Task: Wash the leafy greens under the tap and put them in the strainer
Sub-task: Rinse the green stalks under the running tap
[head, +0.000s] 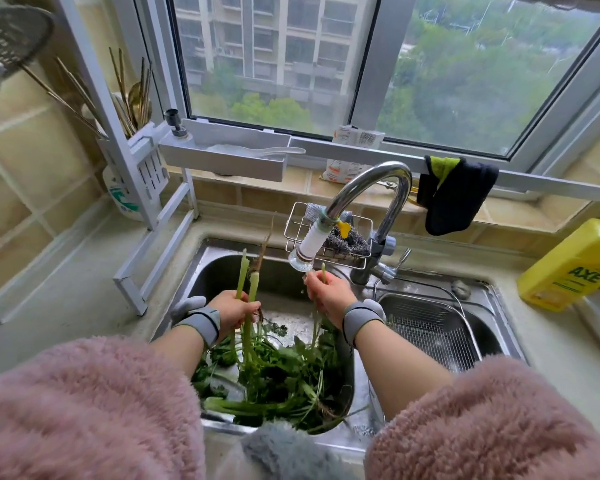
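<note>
A pile of leafy greens (278,379) lies in the left basin of the steel sink (222,268). My left hand (234,311) grips a few pale green stalks (248,282), roots pointing up, leaves hanging down. My right hand (328,292) holds a single thin stalk (323,273) just under the white tap nozzle (307,251); I cannot tell whether water runs. The chrome tap (378,181) arches over the sink. A wire mesh strainer (430,330) sits in the right basin; nothing shows inside it.
A wire caddy (329,233) with scouring pads hangs behind the nozzle. A yellow detergent bottle (575,268) stands at right. A dark cloth (458,195) hangs off the rail. A white rack (153,216) with chopsticks stands on the left counter.
</note>
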A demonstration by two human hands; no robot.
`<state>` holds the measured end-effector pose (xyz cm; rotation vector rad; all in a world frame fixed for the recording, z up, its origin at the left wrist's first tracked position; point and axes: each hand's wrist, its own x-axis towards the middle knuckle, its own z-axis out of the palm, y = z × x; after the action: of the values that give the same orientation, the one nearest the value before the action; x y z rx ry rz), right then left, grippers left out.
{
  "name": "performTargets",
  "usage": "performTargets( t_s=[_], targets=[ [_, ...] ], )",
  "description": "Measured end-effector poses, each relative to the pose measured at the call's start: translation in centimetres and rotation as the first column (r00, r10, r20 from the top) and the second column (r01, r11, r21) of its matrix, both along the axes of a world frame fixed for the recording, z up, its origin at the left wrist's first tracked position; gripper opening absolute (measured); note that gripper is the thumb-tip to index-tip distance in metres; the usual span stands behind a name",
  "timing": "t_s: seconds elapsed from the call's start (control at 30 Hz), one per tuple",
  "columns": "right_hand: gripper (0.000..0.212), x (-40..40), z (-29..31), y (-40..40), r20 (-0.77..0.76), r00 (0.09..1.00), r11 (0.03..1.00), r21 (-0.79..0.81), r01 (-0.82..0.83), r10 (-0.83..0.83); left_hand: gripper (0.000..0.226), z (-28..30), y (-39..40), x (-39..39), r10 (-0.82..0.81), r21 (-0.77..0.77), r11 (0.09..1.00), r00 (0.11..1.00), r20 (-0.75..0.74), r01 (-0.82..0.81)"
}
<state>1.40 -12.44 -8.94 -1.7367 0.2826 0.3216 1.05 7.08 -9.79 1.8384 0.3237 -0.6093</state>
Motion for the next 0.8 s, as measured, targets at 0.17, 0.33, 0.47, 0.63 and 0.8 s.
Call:
performTargets(
  t_s=[0.17,0.33,0.47,0.63,0.8],
  targets=[
    [0.034,0.4,-0.5,0.3,0.036,0.999,0.999,0.007,-0.034,0.034,0.012,-0.2,-0.5,0.4,-0.004,0.013,1.0,1.0,-0.009,0.004],
    [0.034,1.0,-0.3,0.3,0.043,0.999,1.0,-0.022,0.001,-0.001,0.011,-0.5,-0.8,0.7,0.009,-0.007,1.0,1.0,-0.016,-0.009],
    [0.037,0.9,-0.5,0.3,0.046,0.999,0.999,-0.037,-0.023,0.025,0.012,-0.3,-1.3,0.7,0.022,-0.027,0.999,1.0,-0.016,-0.022],
    [0.024,0.9,-1.0,0.0,0.037,0.998,0.998,-0.047,-0.04,0.042,0.014,0.0,-1.9,0.8,0.022,-0.054,0.998,1.0,-0.015,-0.023],
    [0.032,0.6,-0.7,-0.2,0.059,0.998,0.998,-0.053,-0.019,0.023,0.016,0.0,-2.3,0.7,0.03,-0.06,0.998,0.999,-0.018,-0.031]
  ],
)
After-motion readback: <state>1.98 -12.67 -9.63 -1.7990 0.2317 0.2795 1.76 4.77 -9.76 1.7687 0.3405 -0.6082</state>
